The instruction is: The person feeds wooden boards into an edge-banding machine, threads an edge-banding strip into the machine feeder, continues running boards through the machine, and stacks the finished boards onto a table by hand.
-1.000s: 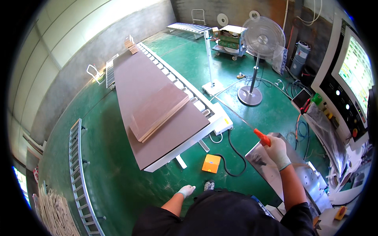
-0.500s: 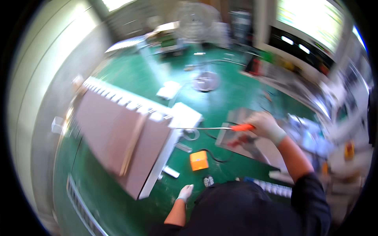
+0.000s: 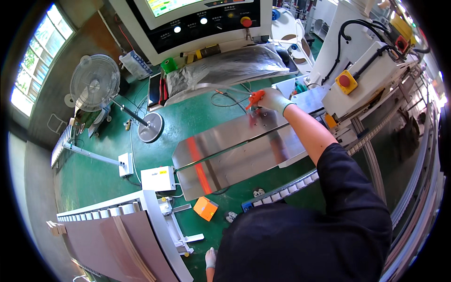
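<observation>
In a pale work glove, my right hand (image 3: 273,99) is closed on a long thin metal tool with an orange handle (image 3: 256,97). Its slim silvery shaft points left, above the far edge of a shiny metal table (image 3: 225,136). I cannot make out the tool's exact kind. My left hand (image 3: 211,258), also gloved, hangs low near my body with its fingers loose and nothing visible in it. To its left lies a large brownish panel (image 3: 94,239) with a wooden strip (image 3: 134,249) across it, on a white-framed roller stand (image 3: 157,225).
Beyond the table is a control console (image 3: 202,28) with a screen, and plastic-covered material (image 3: 225,66) before it. A standing fan (image 3: 95,84) is at the far left. Machinery with a red stop button (image 3: 345,81) rises at the right. An orange box (image 3: 206,208) sits near my feet.
My view has swung right, bringing the metal table and console to the middle and the brownish panel to the lower left. The orange-handled tool stays in my right hand, now over the table's far side.
</observation>
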